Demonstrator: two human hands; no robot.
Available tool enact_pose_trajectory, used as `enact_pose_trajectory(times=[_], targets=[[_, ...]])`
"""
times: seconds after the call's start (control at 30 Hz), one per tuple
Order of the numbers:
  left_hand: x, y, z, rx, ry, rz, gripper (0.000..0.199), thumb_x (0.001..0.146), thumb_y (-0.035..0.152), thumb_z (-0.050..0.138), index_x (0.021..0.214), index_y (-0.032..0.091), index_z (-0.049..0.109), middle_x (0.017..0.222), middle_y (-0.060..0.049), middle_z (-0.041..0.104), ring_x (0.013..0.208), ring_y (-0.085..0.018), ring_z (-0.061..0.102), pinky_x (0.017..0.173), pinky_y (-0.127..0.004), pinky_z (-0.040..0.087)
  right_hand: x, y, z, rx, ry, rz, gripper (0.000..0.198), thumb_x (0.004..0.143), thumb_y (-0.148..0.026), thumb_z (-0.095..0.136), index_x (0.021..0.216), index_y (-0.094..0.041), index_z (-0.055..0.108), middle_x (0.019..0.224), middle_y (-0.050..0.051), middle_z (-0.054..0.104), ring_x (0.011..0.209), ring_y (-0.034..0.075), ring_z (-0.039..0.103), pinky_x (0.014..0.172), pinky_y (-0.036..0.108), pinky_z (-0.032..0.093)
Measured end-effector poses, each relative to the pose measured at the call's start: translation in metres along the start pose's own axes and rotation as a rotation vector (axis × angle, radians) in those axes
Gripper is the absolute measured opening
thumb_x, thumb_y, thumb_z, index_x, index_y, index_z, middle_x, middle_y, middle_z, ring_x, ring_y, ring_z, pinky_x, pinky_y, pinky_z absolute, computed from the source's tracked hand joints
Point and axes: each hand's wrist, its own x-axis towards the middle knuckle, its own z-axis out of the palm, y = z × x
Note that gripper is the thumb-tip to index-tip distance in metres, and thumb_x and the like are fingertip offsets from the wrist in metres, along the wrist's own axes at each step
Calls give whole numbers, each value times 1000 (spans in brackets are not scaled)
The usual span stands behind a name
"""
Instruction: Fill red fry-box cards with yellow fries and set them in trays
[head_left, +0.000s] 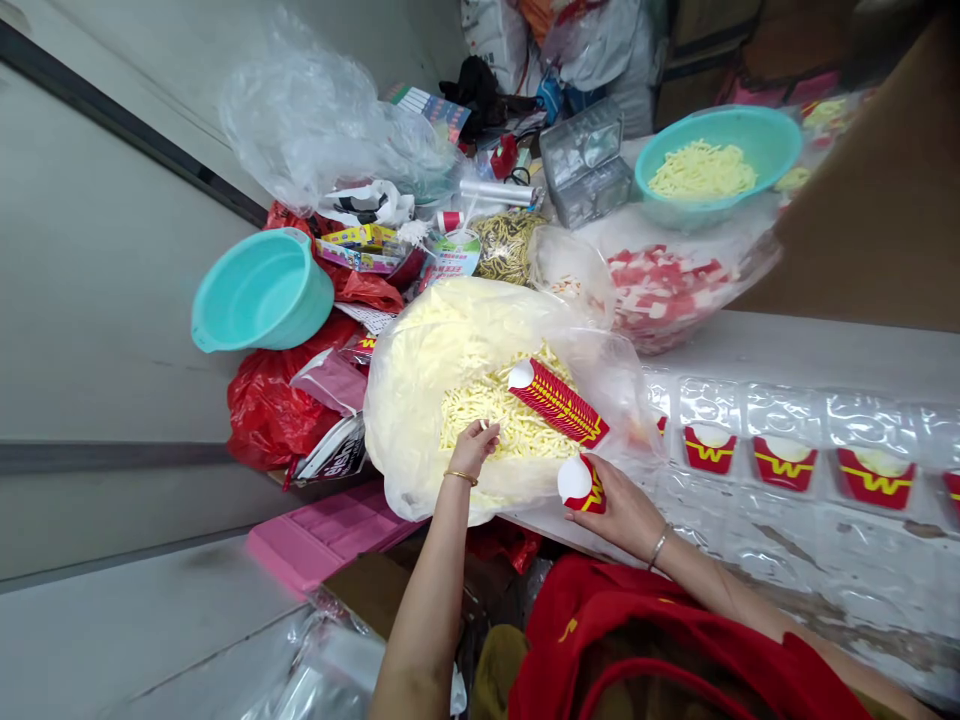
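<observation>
My right hand (pixel 619 508) is closed around a red fry box (pixel 583 484) with a yellow W-like mark and a white inside, tilted beside the bag's front right edge. Over a large clear plastic bag (pixel 405 400) of pale yellow fry-shaped pieces (pixel 517 425), my left hand (pixel 474 448) has its fingers pinched together. A pale bit shows at those fingertips, too small to make out. A nested stack of red fry boxes (pixel 559 402) lies on the pieces, right of my left hand.
Clear plastic trays (pixel 709 405) with red fry boxes (pixel 784 463) line the right side. A turquoise basin (pixel 262 290) stands at left; another basin (pixel 772 140) holds pale pieces. Behind are a bag of red-and-white pieces (pixel 667 290) and a clear lidded box (pixel 589 165).
</observation>
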Motion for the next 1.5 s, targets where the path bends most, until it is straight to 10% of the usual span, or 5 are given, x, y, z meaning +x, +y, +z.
enact_pose_trajectory(times=[0.23, 0.5, 1.1, 1.23, 1.5], targets=[[-40, 25, 28, -230, -253, -35, 32, 66, 36, 74, 80, 16, 53, 70, 3, 50, 59, -5, 48, 50, -17, 31, 34, -8, 15, -87, 17, -52, 76, 70, -42, 68, 132, -11, 37, 127, 19, 50, 117, 31, 49, 98, 46, 41], [-61, 16, 57, 682, -123, 436, 17, 75, 33, 64, 75, 17, 60, 71, 1, 50, 66, -12, 46, 64, -23, 37, 50, -20, 12, -239, 136, -185, 61, 75, -26, 63, 128, -13, 38, 117, 16, 53, 107, 31, 49, 91, 48, 45], [-87, 8, 100, 1016, -98, 522, 18, 85, 27, 52, 77, 21, 67, 78, -3, 68, 80, -20, 58, 76, -32, 38, 29, 17, 24, -178, 146, -366, 67, 80, -26, 59, 137, -16, 25, 123, 16, 49, 112, 31, 47, 93, 50, 46], [-67, 9, 78, 919, -106, 524, 24, 90, 30, 44, 85, 21, 67, 83, -3, 69, 79, -17, 59, 76, -29, 40, 28, 22, 25, -157, 151, -340, 67, 81, -30, 60, 137, -17, 25, 125, 16, 49, 113, 30, 48, 94, 49, 45], [12, 0, -13, 1187, 322, -27, 26, 63, 21, 68, 86, 14, 59, 101, -15, 61, 104, -32, 54, 88, -40, 38, 23, 32, 21, -159, 132, -220, 66, 79, -39, 61, 134, -17, 31, 125, 16, 51, 113, 31, 50, 94, 49, 46]])
